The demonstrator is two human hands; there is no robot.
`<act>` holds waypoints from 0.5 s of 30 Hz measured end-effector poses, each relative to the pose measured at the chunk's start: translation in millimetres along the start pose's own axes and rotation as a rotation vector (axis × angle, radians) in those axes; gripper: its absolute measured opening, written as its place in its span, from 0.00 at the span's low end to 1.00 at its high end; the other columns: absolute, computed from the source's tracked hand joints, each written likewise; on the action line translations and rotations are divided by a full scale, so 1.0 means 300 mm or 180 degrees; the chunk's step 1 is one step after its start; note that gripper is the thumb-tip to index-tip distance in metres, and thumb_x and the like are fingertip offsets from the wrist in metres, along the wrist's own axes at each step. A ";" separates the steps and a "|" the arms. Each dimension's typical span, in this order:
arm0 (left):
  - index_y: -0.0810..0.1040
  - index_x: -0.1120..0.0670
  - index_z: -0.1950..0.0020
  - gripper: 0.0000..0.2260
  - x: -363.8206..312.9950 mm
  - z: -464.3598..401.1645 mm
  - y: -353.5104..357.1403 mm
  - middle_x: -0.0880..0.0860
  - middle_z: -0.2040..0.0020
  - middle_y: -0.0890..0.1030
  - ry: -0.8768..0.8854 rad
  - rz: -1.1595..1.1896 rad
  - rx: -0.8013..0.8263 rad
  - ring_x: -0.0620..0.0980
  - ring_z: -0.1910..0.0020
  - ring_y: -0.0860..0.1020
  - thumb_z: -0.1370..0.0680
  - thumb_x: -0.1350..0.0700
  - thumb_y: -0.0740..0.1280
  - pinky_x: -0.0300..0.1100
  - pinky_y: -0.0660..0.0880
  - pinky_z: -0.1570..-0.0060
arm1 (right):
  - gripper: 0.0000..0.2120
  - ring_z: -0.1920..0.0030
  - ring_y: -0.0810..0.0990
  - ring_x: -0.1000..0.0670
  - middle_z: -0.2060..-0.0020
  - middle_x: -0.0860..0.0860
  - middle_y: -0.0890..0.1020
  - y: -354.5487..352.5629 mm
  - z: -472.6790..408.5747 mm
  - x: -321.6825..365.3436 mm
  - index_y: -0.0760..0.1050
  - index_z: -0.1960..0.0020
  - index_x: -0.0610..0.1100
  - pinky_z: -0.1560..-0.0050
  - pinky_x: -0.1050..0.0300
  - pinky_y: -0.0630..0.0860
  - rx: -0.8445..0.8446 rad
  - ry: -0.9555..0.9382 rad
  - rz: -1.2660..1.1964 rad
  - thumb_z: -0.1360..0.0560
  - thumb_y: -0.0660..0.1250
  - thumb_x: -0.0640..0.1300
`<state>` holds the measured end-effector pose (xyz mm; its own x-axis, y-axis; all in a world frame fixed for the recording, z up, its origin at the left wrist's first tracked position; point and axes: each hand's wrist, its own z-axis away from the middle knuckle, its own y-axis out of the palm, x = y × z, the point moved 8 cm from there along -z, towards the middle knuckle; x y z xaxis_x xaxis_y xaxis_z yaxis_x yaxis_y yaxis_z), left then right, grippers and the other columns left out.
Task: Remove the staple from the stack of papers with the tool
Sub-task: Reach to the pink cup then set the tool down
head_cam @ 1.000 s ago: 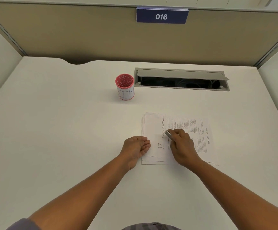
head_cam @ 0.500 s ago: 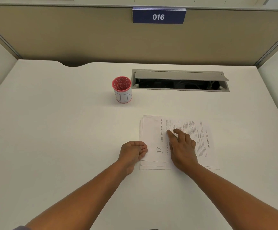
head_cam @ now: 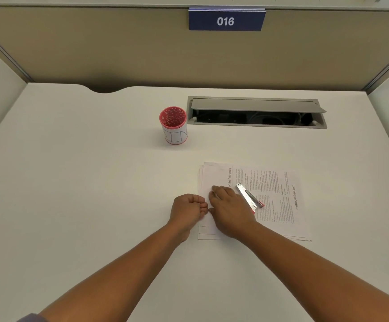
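A stack of printed papers (head_cam: 279,194) lies on the white desk, its top sheets folded over toward the left. The staple tool (head_cam: 249,196), silver with a red end, rests loose on the printed page, just right of my right hand. My right hand (head_cam: 229,211) lies flat on the folded sheets with fingers spread, holding nothing. At the stack's left edge my left hand (head_cam: 187,209) is curled into a loose fist, its fingertips touching the paper beside my right thumb. I see no staple.
A red cup (head_cam: 173,125) with a white label stands behind and left of the papers. A grey cable hatch (head_cam: 256,105) lies open at the back of the desk (head_cam: 84,194). Beige partition walls enclose the desk on three sides.
My right hand has let go of the tool, which now lies on the page, and has slid left onto the folded sheets. My left hand has stayed curled at the edge.
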<state>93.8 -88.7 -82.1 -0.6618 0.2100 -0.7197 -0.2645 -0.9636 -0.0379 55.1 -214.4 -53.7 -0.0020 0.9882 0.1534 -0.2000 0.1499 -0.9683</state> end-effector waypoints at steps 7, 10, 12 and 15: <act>0.82 0.52 0.56 0.13 -0.375 -0.042 -0.012 0.52 0.56 0.86 0.1598 -0.1148 -0.0468 0.54 0.52 0.85 0.23 0.66 0.62 0.46 0.80 0.46 | 0.12 0.45 0.74 0.44 0.44 0.49 0.75 -0.041 -0.047 -0.004 0.76 0.45 0.44 0.56 0.50 0.75 0.0222 0.0099 -0.0092 0.23 0.67 0.50; 0.83 0.57 0.53 0.11 -0.586 -0.066 -0.026 0.52 0.54 0.85 0.2265 -0.1733 -0.0737 0.53 0.52 0.81 0.23 0.67 0.62 0.38 0.72 0.52 | 0.13 0.46 0.75 0.44 0.46 0.50 0.75 -0.057 -0.075 -0.002 0.76 0.46 0.44 0.59 0.52 0.69 0.0311 0.0086 -0.0046 0.24 0.70 0.51; 0.82 0.57 0.53 0.11 -0.700 -0.095 -0.040 0.54 0.54 0.83 0.2492 -0.2052 -0.0869 0.54 0.54 0.78 0.23 0.68 0.61 0.39 0.71 0.53 | 0.13 0.47 0.75 0.44 0.46 0.49 0.74 -0.066 -0.094 0.001 0.77 0.46 0.44 0.60 0.52 0.70 0.0376 0.0088 -0.0013 0.24 0.71 0.51; 0.80 0.56 0.53 0.12 -0.806 -0.149 -0.051 0.54 0.56 0.76 0.2540 -0.2665 -0.1014 0.56 0.57 0.73 0.27 0.69 0.62 0.45 0.73 0.55 | 0.13 0.48 0.76 0.43 0.47 0.48 0.74 -0.067 -0.105 0.003 0.77 0.45 0.43 0.59 0.51 0.71 0.0471 0.0118 0.0011 0.24 0.71 0.51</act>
<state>289.3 -132.0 61.4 0.2840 0.7378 -0.6124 -0.1454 -0.5981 -0.7881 90.0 -215.5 -40.4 0.0328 0.9896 0.1401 -0.3422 0.1428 -0.9287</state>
